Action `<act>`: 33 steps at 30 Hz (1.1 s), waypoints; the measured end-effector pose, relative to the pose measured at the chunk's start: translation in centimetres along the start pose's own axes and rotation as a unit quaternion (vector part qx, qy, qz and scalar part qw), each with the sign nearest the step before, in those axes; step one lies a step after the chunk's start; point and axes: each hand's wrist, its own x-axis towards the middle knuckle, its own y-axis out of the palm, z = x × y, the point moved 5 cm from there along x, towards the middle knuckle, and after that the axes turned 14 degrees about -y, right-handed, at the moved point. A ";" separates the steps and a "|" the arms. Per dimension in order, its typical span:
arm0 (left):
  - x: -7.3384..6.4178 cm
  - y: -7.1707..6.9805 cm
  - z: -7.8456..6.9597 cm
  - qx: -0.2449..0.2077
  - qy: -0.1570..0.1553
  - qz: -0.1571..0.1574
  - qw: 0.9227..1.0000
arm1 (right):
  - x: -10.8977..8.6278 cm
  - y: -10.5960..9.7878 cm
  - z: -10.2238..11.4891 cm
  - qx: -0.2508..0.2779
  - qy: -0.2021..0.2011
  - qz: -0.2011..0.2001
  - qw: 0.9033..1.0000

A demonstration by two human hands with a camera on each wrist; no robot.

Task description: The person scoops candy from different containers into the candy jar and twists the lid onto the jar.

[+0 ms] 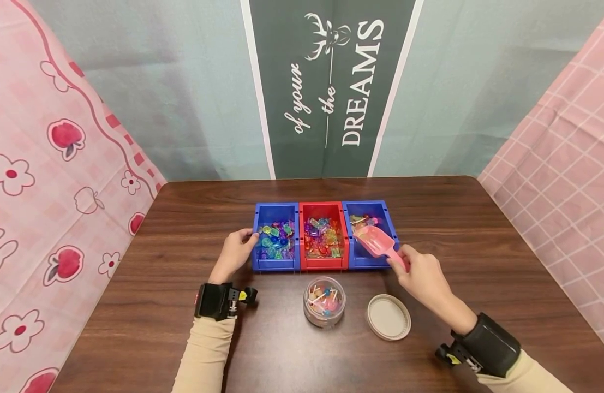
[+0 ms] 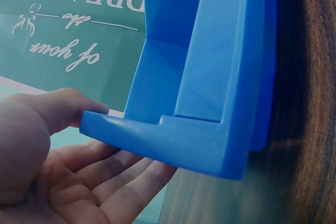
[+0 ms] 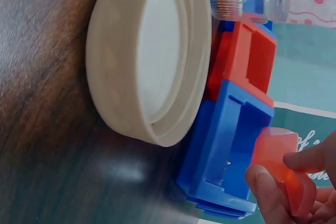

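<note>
My right hand (image 1: 423,277) grips the handle of a pink scoop (image 1: 374,240), its bowl tilted over the right blue bin (image 1: 370,207). A few small colourful pieces, some with white sticks, lie toward the back of that bin. At the other end of the row, my left hand (image 1: 234,252) holds the side wall of the left blue bin (image 2: 210,77), thumb over the rim and fingers outside. Blue, green and purple clear beads (image 1: 276,241) fill part of this bin. Between the two stands a red bin (image 1: 321,209) with red, yellow and purple beads (image 1: 323,237).
In front of the bins stands a clear jar (image 1: 324,302) with small pieces and white sticks inside. To its right a cream lid (image 1: 388,317) lies on the dark wooden table (image 1: 149,305). Cloth hangings (image 1: 184,93) enclose the back and sides.
</note>
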 end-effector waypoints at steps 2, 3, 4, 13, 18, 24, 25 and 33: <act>0.0 0.0 0.1 -0.001 -0.003 0.000 1.000 | -0.1 -0.4 0.2 0.001 -0.003 -0.004 1.000; 0.0 0.0 0.1 -0.002 -0.004 0.000 1.000 | -0.1 -0.6 0.3 0.002 -0.005 -0.007 1.000; 0.0 0.0 0.1 -0.001 -0.004 0.000 1.000 | -0.1 -0.8 0.4 0.003 -0.006 -0.009 1.000; 0.1 0.0 0.2 -0.006 -0.011 0.004 1.000 | -0.3 -2.5 1.6 0.019 -0.040 -0.006 0.999; 0.1 -0.1 0.2 -0.001 -0.006 0.000 1.000 | -0.3 -2.8 2.3 0.041 -0.063 0.003 0.997; 0.1 0.0 0.2 -0.005 -0.011 0.003 1.000 | -0.4 -3.0 3.0 0.069 -0.090 0.017 0.993; 0.1 0.0 0.1 -0.005 -0.011 0.003 1.000 | -0.4 -3.0 3.1 0.074 -0.095 0.019 0.993; 0.1 0.0 0.1 -0.007 -0.011 0.005 1.000 | -0.6 -2.9 3.4 0.109 -0.135 0.041 0.984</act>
